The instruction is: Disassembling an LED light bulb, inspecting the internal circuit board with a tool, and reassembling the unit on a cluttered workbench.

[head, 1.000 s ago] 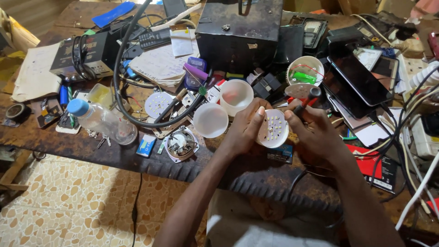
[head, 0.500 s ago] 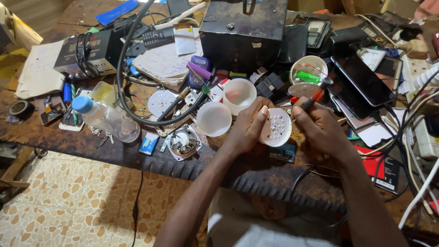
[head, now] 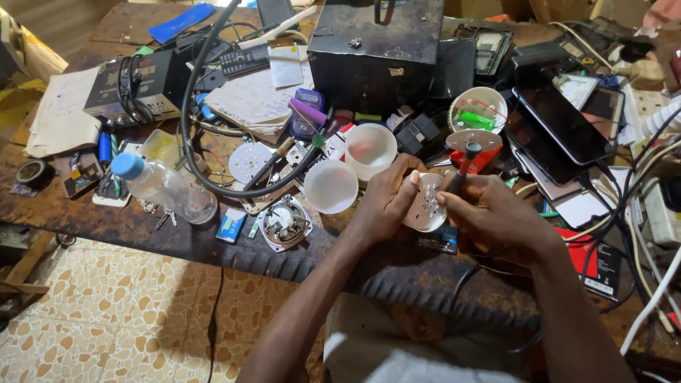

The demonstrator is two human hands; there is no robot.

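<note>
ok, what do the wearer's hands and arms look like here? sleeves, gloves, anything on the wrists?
Both hands are bare: left hand and right hand wear no gloves. No rings, watch or bands show on the wrists. Both forearms are uncovered as far as the frame shows, with no sleeves in view. Fingernails look short and unpainted.

Bench: bottle far left; two cups centre; metal box behind them; phone right.
</note>
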